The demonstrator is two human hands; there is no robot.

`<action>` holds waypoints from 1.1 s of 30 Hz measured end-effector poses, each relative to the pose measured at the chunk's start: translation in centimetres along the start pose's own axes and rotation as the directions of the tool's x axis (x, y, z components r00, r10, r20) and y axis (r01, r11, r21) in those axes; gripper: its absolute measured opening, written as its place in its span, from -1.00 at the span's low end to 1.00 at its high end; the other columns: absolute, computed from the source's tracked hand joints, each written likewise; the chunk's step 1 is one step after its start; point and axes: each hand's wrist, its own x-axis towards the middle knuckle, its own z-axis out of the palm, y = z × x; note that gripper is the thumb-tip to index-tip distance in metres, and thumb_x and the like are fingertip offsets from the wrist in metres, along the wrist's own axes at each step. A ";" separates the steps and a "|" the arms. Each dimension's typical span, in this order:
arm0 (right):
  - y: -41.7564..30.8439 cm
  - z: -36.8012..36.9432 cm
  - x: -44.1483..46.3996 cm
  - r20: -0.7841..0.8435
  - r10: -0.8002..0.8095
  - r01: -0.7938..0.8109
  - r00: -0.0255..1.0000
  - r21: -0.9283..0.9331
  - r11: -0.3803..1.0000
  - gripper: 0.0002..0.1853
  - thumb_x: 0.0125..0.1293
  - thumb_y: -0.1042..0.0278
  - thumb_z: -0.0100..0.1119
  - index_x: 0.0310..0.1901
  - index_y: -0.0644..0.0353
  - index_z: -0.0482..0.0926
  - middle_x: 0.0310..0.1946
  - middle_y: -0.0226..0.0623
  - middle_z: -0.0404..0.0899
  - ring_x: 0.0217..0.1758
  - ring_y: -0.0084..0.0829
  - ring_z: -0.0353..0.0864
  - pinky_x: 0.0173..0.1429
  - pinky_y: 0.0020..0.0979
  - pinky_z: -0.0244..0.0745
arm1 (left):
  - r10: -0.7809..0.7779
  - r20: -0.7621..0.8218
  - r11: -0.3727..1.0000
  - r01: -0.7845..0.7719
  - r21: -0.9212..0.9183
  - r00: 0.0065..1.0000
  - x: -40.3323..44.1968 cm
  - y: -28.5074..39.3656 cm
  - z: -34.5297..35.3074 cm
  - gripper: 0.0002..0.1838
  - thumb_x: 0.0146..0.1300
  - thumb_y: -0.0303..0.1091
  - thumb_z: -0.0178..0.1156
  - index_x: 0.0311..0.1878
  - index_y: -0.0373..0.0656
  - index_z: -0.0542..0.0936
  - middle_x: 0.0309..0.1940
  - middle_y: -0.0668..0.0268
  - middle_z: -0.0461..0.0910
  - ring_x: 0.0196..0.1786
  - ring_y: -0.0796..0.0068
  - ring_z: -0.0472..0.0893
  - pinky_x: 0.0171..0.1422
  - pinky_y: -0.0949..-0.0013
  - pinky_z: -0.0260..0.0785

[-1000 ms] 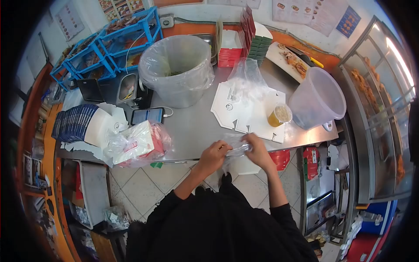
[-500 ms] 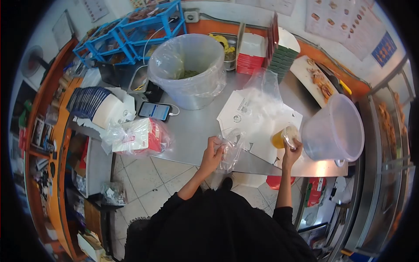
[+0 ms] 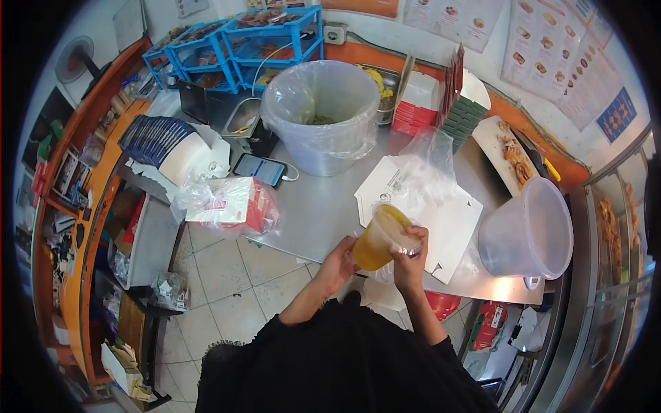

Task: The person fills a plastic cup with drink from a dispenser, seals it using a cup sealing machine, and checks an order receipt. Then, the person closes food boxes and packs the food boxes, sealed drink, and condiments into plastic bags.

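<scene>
A clear plastic tub of yellow liquid (image 3: 375, 245) is tilted above the front edge of the steel table, between my two hands. Its near side is gripped by my right hand (image 3: 412, 265), closed around a clear rim or lid. My left hand (image 3: 337, 266) is closed against the tub's lower left side, with part of its fingers behind it. Some clear plastic film (image 3: 383, 274) shows just below the tub; whether a hand holds it I cannot tell. Behind the tub lie flat white cardboard sheets (image 3: 447, 224) with a clear plastic bag (image 3: 430, 162) on them.
A large bag-lined bucket (image 3: 320, 148) stands at the back. An empty translucent bucket (image 3: 513, 237) leans at the right. A bagged red-and-white box (image 3: 231, 206), a phone (image 3: 260, 168) and stacked cartons (image 3: 416, 103) are on the steel table (image 3: 303, 206). Blue racks (image 3: 275, 31) stand back left.
My right hand has brought the yellow tub leftward from beside the translucent bucket. My left hand, earlier on a clear plastic bag, now meets the tub. The camera view has shifted slightly.
</scene>
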 end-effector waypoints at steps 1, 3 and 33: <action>0.1 -0.6 -0.2 0.006 0.002 -0.002 1.000 -0.003 1.000 -0.49 -0.23 0.48 0.31 -0.21 0.15 0.25 -0.22 -0.33 0.31 -0.09 -0.43 0.33 -0.04 -0.41 0.26 | 0.128 -0.048 0.990 -0.124 0.072 0.991 0.2 -0.9 -1.3 -0.79 0.20 -0.25 -0.12 -0.19 -0.17 0.35 -0.35 0.38 0.36 -0.26 0.54 0.38 -0.04 0.53 0.16; -0.4 -1.4 -0.4 0.282 -0.171 0.316 0.944 -0.623 0.716 -0.57 -0.25 0.49 0.32 -0.29 0.20 0.32 -0.28 -0.32 0.36 -0.10 -0.43 0.35 -0.04 -0.44 0.26 | 0.285 0.051 0.945 -0.289 0.150 0.957 -0.5 -0.5 -2.1 -0.82 0.19 -0.29 -0.12 -0.26 -0.18 0.34 -0.41 0.38 0.33 -0.29 0.54 0.36 -0.07 0.53 0.14; -1.2 3.6 -2.7 0.574 0.021 0.569 0.819 -0.815 0.109 -0.43 -0.23 0.18 0.33 -0.08 0.04 0.41 0.14 0.16 -0.04 0.13 0.12 0.13 0.17 0.11 -0.07 | 0.428 0.252 0.572 -0.476 0.668 0.868 -5.8 7.7 -1.2 -0.80 0.24 -0.34 -0.12 -0.30 -0.25 0.44 -0.33 0.35 0.49 -0.44 0.73 0.43 -0.35 0.66 0.28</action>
